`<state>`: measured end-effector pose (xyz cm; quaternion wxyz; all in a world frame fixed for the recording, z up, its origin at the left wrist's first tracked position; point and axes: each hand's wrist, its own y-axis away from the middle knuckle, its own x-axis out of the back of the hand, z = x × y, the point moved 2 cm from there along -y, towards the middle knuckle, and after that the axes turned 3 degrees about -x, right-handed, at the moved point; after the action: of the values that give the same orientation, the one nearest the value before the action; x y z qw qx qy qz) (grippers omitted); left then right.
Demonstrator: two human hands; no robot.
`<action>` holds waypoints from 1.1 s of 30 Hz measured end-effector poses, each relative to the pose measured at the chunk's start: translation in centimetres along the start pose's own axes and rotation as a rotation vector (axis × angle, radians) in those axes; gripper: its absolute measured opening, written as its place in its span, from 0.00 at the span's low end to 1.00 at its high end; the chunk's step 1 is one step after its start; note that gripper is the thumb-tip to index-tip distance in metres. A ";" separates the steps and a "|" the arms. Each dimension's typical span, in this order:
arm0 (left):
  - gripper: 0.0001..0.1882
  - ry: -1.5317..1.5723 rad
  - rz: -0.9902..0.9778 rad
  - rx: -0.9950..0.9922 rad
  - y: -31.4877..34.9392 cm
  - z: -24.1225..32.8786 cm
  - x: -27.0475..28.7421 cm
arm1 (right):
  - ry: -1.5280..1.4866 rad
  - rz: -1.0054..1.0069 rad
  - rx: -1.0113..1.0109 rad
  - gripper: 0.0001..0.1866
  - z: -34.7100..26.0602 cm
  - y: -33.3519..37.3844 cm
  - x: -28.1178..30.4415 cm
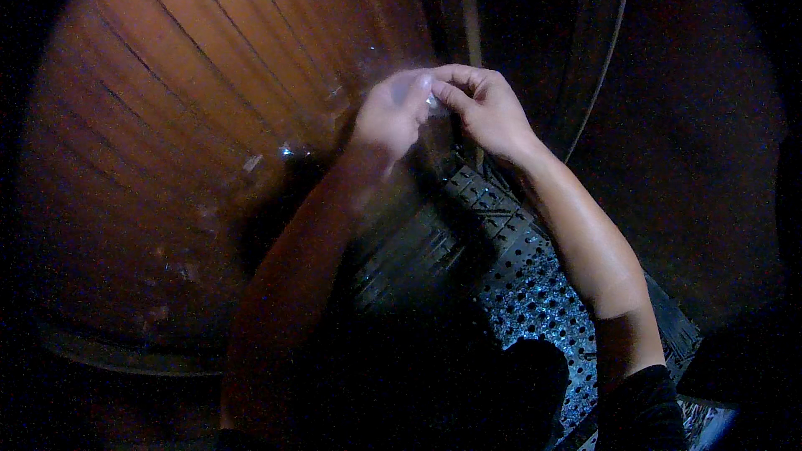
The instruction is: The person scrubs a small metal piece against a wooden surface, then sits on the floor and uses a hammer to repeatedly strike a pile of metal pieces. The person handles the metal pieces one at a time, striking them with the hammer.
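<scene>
Small shiny piece (pixel 433 103) between both hands, upper centre; pointing direction and long axis too small to tell. Right hand (pixel 494 110): thumb and forefinger narrowly pinching piece. Left hand (pixel 388 110): blurred, just beside piece; cannot tell its grip. Ribbed orange-brown surface (pixel 175 108) at left, lower edge curved. Perforated metal plate (pixel 539 284) below; right side dark, room unclear.
</scene>
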<state>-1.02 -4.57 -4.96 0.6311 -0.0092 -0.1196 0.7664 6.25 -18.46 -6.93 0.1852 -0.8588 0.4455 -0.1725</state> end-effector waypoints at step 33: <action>0.19 -0.500 0.597 -0.372 -8.1 -0.8 10.2 | -0.363 0.199 -0.380 0.07 4.0 -7.5 -8.8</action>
<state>4.90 6.90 -2.79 0.3211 0.0287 -0.3971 0.8593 8.57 -6.53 -8.01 0.1136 -0.8470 0.5116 0.0898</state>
